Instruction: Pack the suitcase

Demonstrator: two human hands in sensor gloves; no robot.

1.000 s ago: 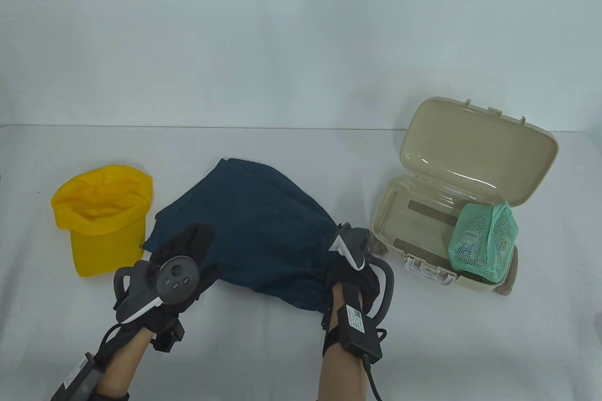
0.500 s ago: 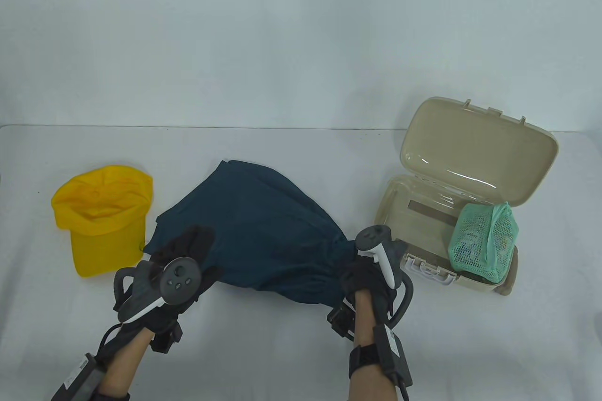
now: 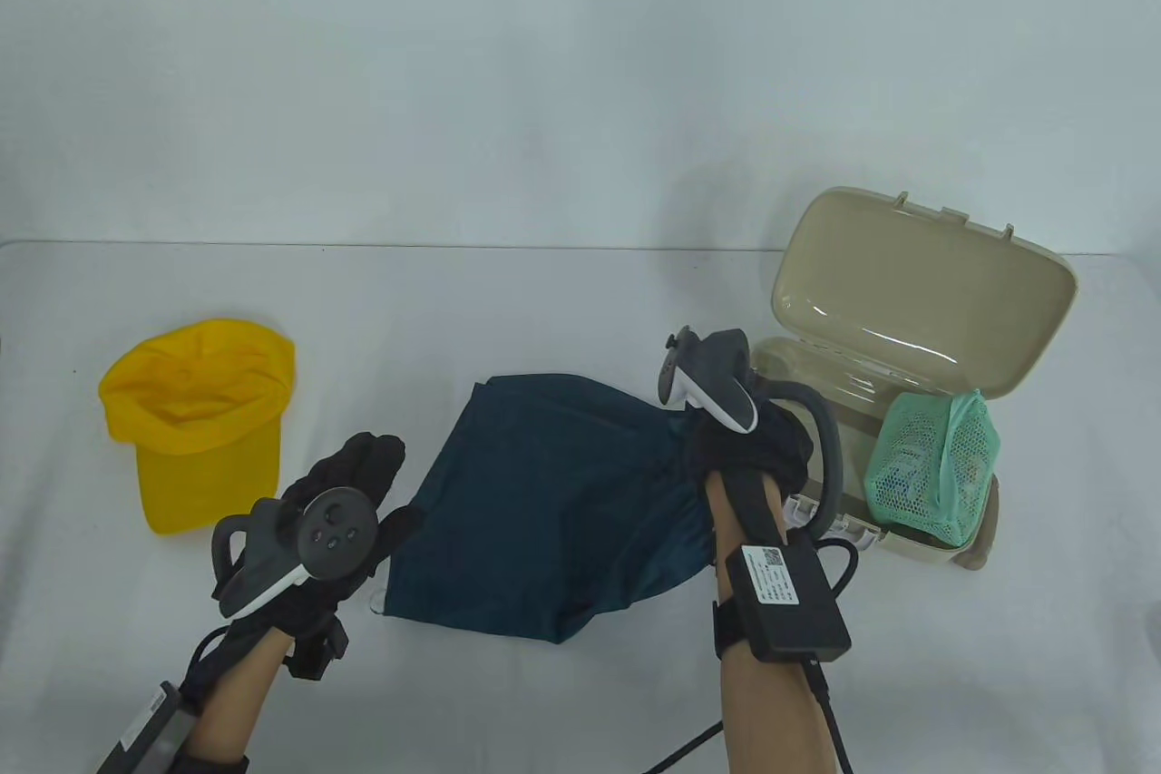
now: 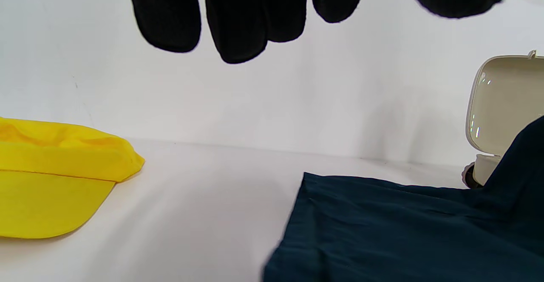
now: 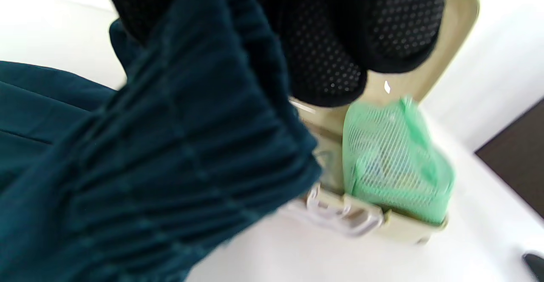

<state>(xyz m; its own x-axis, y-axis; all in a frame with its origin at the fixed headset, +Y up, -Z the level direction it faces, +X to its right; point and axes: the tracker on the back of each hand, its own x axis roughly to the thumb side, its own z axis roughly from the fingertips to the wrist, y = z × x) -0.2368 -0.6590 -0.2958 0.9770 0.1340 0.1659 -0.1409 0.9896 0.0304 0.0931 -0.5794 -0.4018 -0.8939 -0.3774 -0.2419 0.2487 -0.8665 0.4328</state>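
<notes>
A dark teal garment [image 3: 553, 511] hangs from my right hand [image 3: 748, 447], which grips its gathered waistband [image 5: 191, 146] just left of the open beige suitcase [image 3: 916, 302]. The cloth's lower end still trails on the table. Inside the case, at its right end, sits a green mesh pouch [image 3: 934, 465]. My left hand [image 3: 349, 484] hovers over the table left of the garment, fingers [image 4: 238, 23] straight and holding nothing. A yellow cap [image 3: 195, 416] lies at the far left.
The suitcase lid [image 3: 925, 284] stands propped open toward the back wall. A white latch [image 5: 335, 214] sits on the case's front edge. The table [image 3: 544, 293] is white, with bare surface behind the garment.
My right hand has lifted the garment's waistband up and to the right, toward the suitcase, dragging the cloth with it. The left hand has come off the cloth and stayed nearly in place.
</notes>
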